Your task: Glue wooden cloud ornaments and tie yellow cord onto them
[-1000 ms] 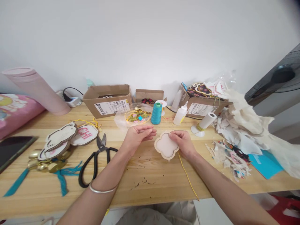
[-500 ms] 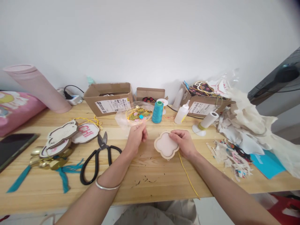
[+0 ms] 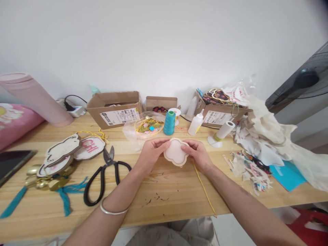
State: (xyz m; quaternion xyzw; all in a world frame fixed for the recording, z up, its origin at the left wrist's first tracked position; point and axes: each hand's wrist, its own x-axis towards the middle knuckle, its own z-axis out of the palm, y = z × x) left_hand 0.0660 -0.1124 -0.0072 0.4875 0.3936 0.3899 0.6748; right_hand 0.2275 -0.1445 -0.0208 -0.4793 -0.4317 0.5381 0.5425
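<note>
Between my two hands is a small wooden frame [image 3: 176, 153] with a scalloped, flower-like outline and a pale pink inset. My left hand [image 3: 153, 153] pinches its left edge, thumb on the front. On the right edge, my right hand [image 3: 198, 153] grips it the same way, with the fingers behind hidden. A yellow cord [image 3: 203, 188] hangs from beside my right hand down to the table's front edge. Black-handled scissors [image 3: 106, 171] lie with blades parted, left of my left forearm.
Behind my hands stand a teal thread spool [image 3: 169, 123], a white squeeze bottle [image 3: 195, 123] and a bag of cords [image 3: 147, 126]. Cardboard boxes [image 3: 115, 111] line the wall. Finished-looking plaques [image 3: 63, 150] lie left; fabric scraps [image 3: 252, 171] and blue paper [image 3: 288, 175] lie right.
My left hand has moved right and taken hold of the frame's left edge. The frame has risen slightly, still in my right hand. The whole view has shifted a little.
</note>
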